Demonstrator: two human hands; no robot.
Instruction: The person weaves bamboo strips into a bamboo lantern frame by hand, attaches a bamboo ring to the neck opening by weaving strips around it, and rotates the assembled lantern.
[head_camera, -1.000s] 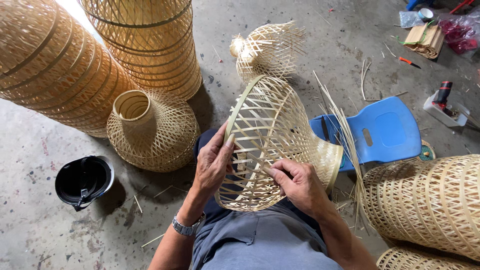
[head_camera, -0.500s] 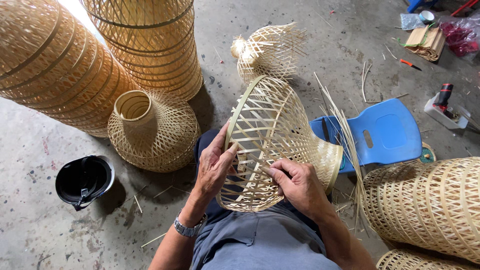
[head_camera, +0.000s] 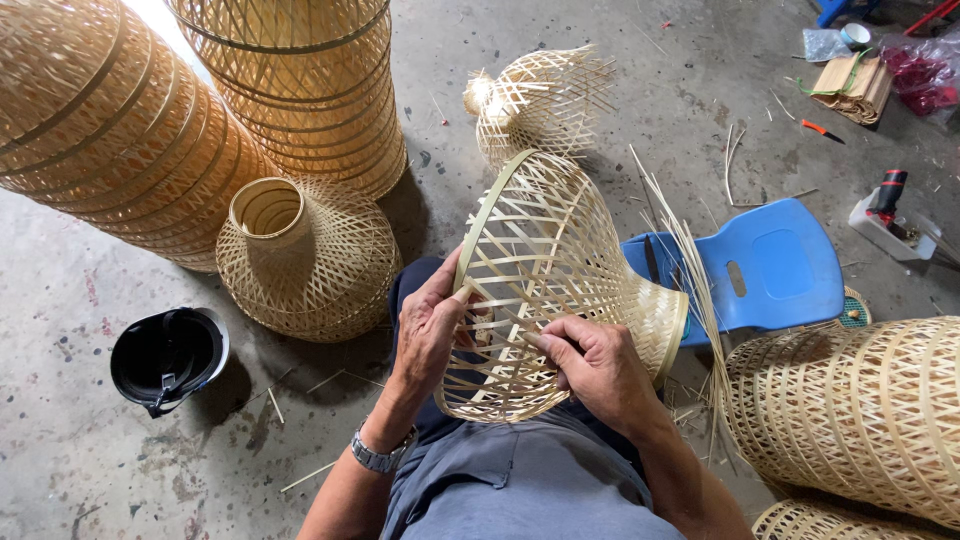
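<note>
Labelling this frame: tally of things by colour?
Tan woven bamboo pieces: 8, counting the held shade, the floor shade and the tall stacks
Blue stool: 1
Black helmet: 1
Total: 10

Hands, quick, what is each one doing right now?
Left hand: closed on the wide rim of the woven bamboo shade.
Right hand: gripping the same shade's lattice, fingers curled.

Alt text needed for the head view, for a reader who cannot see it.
Both hands, left hand and right hand, grip a bell-shaped open-weave bamboo basket on the person's lap. Stacked woven bamboo baskets, a blue plastic stool and a black helmet sit on the concrete floor.
</note>
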